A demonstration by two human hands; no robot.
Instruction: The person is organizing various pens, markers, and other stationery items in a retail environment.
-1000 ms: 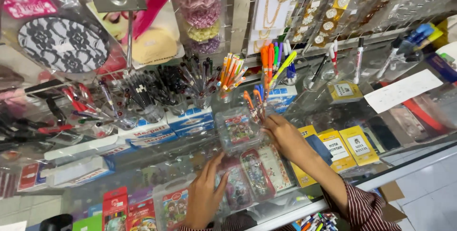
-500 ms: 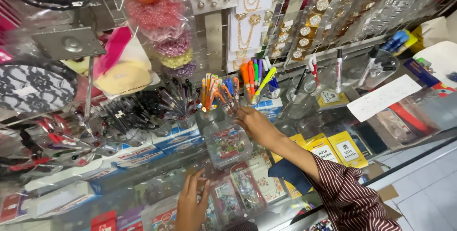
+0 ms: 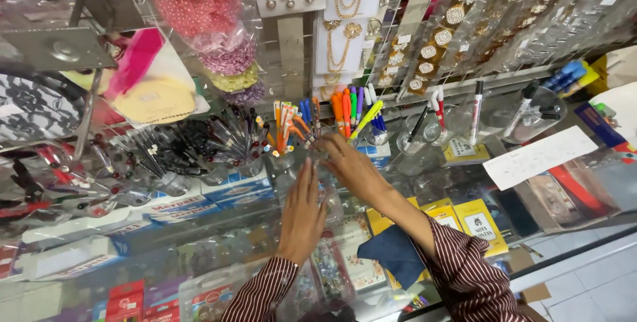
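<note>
Both hands reaching at frame centre, toward pens standing upright in clear cups.
Left hand [image 3: 303, 216] flat, fingers apart, empty; right hand [image 3: 352, 166] at orange pens [image 3: 286, 131], grip unclear.

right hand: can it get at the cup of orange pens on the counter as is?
Probably yes. The right hand is right beside the cup of orange pens, nothing visibly between them; the left hand sits lower, out of the way.
</note>
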